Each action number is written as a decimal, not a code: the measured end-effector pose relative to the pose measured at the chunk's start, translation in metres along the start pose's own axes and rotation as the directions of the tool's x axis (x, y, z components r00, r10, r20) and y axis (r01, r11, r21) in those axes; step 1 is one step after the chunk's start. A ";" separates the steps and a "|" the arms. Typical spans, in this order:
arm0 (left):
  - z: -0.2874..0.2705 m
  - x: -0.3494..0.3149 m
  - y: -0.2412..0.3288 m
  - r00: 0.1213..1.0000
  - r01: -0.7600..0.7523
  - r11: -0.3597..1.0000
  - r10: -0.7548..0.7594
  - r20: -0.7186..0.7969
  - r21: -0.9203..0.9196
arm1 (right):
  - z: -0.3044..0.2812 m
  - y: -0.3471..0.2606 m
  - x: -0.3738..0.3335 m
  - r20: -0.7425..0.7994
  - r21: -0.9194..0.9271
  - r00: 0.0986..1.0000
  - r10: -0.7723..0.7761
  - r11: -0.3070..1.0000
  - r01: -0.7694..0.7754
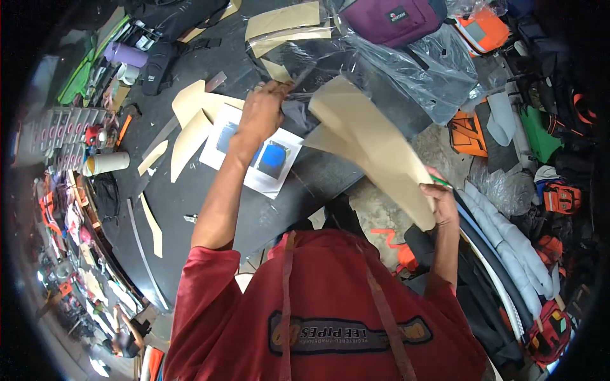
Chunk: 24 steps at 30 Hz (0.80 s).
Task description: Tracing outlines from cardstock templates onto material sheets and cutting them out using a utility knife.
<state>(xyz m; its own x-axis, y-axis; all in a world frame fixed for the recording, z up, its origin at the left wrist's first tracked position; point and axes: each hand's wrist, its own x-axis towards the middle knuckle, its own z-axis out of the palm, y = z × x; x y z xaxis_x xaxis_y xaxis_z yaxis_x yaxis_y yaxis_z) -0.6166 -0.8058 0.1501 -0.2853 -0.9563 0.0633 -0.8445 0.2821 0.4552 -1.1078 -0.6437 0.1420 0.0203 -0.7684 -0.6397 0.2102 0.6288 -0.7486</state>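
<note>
My right hand (pixel 441 202) grips a large curved sheet of tan pattern paper (pixel 368 130) by its near right end. The sheet is folded or bent and tilts up over the table's edge. A thin green stick-like thing (pixel 441 182) shows beside that hand. My left hand (pixel 264 109) reaches to the far middle of the table, fingers bent and closed. Its fingertips meet the near end of a small tan paper piece (pixel 276 70); what they pinch, if anything, is hidden. Under the left wrist lies a white printed sheet (pixel 275 174) with pictures of a blue and dark item.
Cut tan paper pieces (pixel 190 140) lie on the dark table (pixel 305 203), left of the printed sheet. A purple bag (pixel 394 22) and clear plastic sheeting (pixel 426 76) occupy the far right. Small drawers (pixel 67 130) stand left; rolled material (pixel 508 235) leans at right.
</note>
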 end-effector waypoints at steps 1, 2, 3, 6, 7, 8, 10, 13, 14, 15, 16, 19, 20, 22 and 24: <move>-0.003 -0.007 0.002 0.999 -0.023 0.995 0.021 0.026 0.100 | 0.009 -0.013 -0.005 0.025 0.058 0.999 -0.044 0.997 0.043; -0.004 -0.011 0.004 0.996 0.024 0.999 -0.027 0.079 0.045 | 0.011 -0.014 -0.006 0.003 0.098 0.997 -0.079 0.992 0.078; 0.006 -0.016 -0.003 1.000 0.023 1.000 -0.022 0.019 -0.014 | 0.015 -0.014 -0.008 0.011 0.092 0.997 -0.083 0.992 0.081; 0.015 -0.015 0.005 0.998 0.061 0.972 -0.063 -0.003 -0.229 | 0.011 0.017 0.002 -0.083 -0.046 0.996 -0.011 0.999 0.007; 0.008 -0.014 0.016 0.998 0.027 0.953 -0.011 0.055 -0.303 | 0.002 0.039 0.008 -0.124 -0.106 0.992 -0.031 0.994 0.018; 0.001 -0.010 0.027 0.993 -0.006 0.926 0.050 0.109 -0.377 | -0.008 0.058 0.013 -0.165 -0.163 0.985 -0.054 0.986 0.027; -0.010 -0.011 0.029 0.976 0.064 0.907 0.030 0.215 -0.417 | 0.011 0.073 0.009 -0.125 -0.116 0.991 -0.050 0.993 0.036; -0.003 -0.013 0.013 0.915 -0.006 0.984 0.076 0.397 -0.175 | 0.031 0.082 -0.008 -0.129 -0.039 0.991 -0.034 0.999 0.029; -0.001 -0.015 0.008 0.919 -0.033 0.996 0.061 0.390 -0.079 | 0.035 0.083 -0.013 -0.109 -0.034 0.994 -0.019 0.999 0.015; -0.002 -0.012 0.011 0.922 -0.064 0.998 0.053 0.383 0.015 | 0.034 0.085 -0.019 -0.094 -0.029 0.996 -0.006 1.000 0.004; -0.002 -0.008 0.014 0.899 0.048 0.996 -0.074 0.432 0.071 | 0.032 0.091 -0.021 -0.077 0.009 0.997 -0.021 1.000 0.022; -0.009 -0.003 0.037 0.935 0.175 0.984 -0.151 0.320 -0.047 | 0.039 0.097 -0.021 -0.065 0.010 0.997 -0.030 0.999 0.031; -0.006 -0.004 0.040 0.935 0.173 0.984 -0.150 0.321 -0.045 | 0.041 0.099 -0.017 -0.064 0.013 0.997 -0.030 0.999 0.031; -0.005 -0.006 0.047 0.985 0.086 0.995 -0.076 0.153 -0.059 | 0.046 0.102 -0.005 -0.039 0.083 0.999 -0.008 0.997 0.011; -0.006 -0.011 0.052 0.991 0.036 0.995 -0.024 0.134 -0.088 | 0.056 0.102 0.005 -0.053 0.132 0.999 -0.003 0.991 0.010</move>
<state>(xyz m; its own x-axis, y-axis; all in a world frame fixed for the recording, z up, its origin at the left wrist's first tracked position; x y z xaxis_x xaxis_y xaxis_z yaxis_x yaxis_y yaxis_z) -0.6551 -0.7814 0.1782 -0.3227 -0.9441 -0.0672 -0.8113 0.2394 0.5333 -1.0315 -0.5896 0.0723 -0.0319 -0.7629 -0.6458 0.3379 0.5998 -0.7253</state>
